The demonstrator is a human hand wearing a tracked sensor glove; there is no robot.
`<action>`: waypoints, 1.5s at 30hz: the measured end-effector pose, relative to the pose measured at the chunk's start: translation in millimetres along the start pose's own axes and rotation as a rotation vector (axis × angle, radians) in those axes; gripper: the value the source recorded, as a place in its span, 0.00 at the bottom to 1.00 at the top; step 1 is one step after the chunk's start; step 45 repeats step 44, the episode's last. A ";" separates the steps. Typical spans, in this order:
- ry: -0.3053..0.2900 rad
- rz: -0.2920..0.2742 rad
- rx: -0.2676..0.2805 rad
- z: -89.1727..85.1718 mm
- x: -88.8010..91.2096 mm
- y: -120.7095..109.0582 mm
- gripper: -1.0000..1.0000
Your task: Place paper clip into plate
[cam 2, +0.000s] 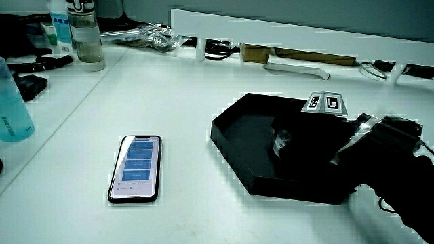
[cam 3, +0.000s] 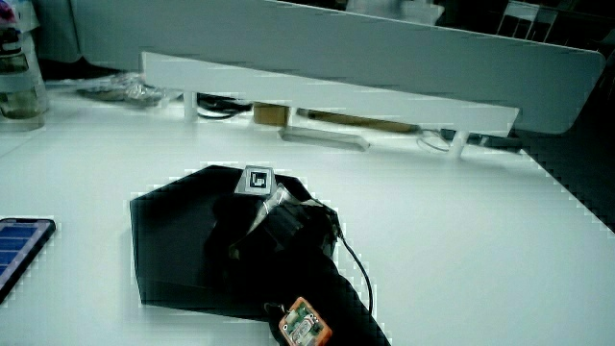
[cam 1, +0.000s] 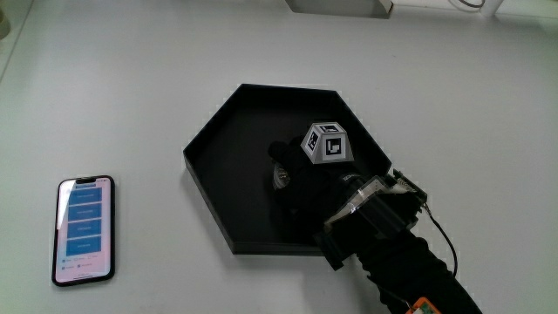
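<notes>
A black six-sided plate (cam 1: 205, 187) lies in the middle of the table, seen in both side views (cam 2: 230, 135) (cam 3: 154, 250). The gloved hand (cam 1: 288, 174) reaches into the plate from the person's side, low over its floor, with the patterned cube (cam 1: 327, 142) on its back. Its fingers are curled around a small shiny paper clip (cam 1: 281, 179), which also glints at the fingertips in a side view (cam 2: 280, 144). In a side view the hand (cam 3: 235, 235) hides the clip.
A smartphone (cam 1: 85, 229) with a lit blue screen lies flat on the table beside the plate (cam 2: 137, 167). Bottles (cam 2: 86, 34) and a blue bottle (cam 2: 12, 102) stand near the table's edge. A low white partition (cam 2: 285, 34) has clutter along it.
</notes>
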 end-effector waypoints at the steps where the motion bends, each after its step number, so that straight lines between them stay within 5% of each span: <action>1: -0.016 -0.002 -0.024 -3.0 -2.9 4.1 0.50; 11: -0.040 0.005 -0.026 -12.2 -23.1 12.6 0.50; 13: -0.071 -0.029 -0.103 -22.6 -22.6 21.2 0.50; 14: -0.074 -0.030 -0.034 -21.6 -23.3 17.5 0.50; 15: -0.064 -0.020 -0.071 -21.5 -23.8 18.1 0.50; 17: -0.080 -0.044 -0.051 -20.4 -24.1 19.3 0.50; 25: -0.090 -0.072 -0.113 -24.5 -26.5 25.8 0.26; 30: -0.139 -0.076 -0.203 -25.1 -26.2 27.4 0.12; 34: -0.121 -0.034 -0.135 -19.7 -25.4 16.7 0.00; 37: -0.142 0.005 -0.030 -10.3 -29.2 4.3 0.00; 40: -0.085 0.044 0.098 -0.2 -29.6 -8.7 0.00; 45: -0.091 0.054 0.142 6.5 -32.2 -15.5 0.00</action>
